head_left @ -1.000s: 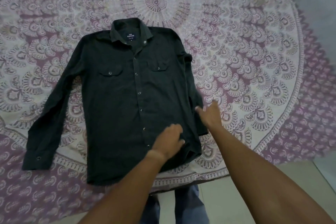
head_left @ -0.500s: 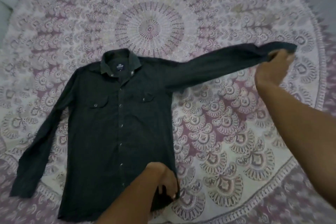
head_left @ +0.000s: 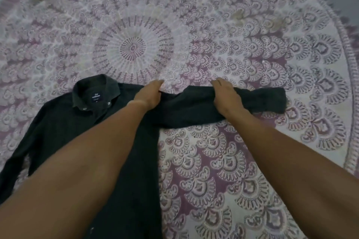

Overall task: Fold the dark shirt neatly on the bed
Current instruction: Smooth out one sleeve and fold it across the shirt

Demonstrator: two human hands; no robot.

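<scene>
The person's 2 forearms are bare from the bottom edge of the view to the wrists. The left hand (head_left: 149,93) and right hand (head_left: 226,96) wear no gloves, rings, watches or bands.

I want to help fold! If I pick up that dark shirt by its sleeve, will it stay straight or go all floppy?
Probably floppy: the sleeve bunches and wrinkles under the right hand. The dark shirt looks light and lies flat on the bedspread, so it shouldn't roll.

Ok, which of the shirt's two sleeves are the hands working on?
The sleeve stretched sideways to the right: the left hand rests near its shoulder, the right hand on its middle. The other sleeve lies untouched at the left.
</scene>
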